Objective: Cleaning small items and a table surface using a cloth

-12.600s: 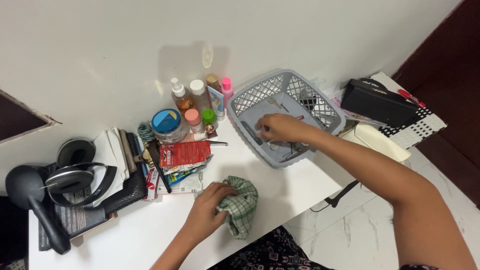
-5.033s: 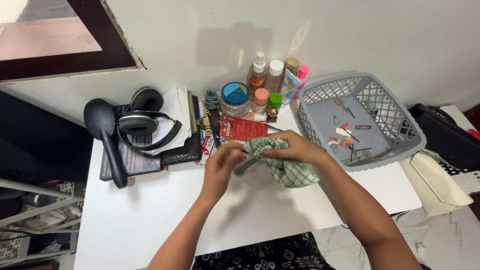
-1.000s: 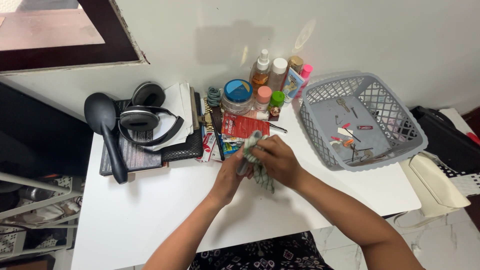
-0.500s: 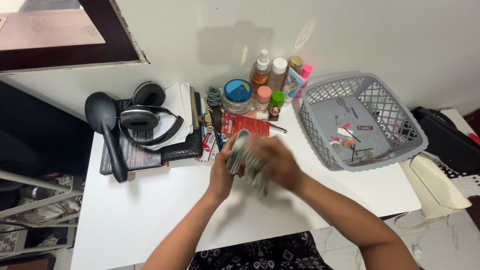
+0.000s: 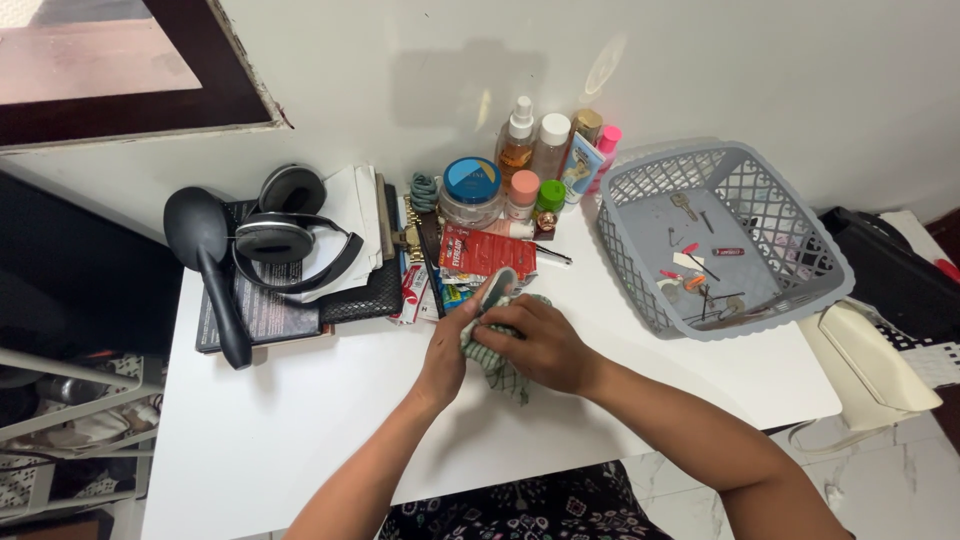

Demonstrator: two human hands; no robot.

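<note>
Partly hidden, the small grey object showed only its rounded tip above the green checked cloth; we could not make out what it was. We worked at a white table against a white wall, with a dark window frame at upper left and marble floor at lower right. A grey basket stood to the right. Our left hand curled its fingers around the object from the left; our right hand pressed the cloth against it, fingers closed together, above the table's middle.
</note>
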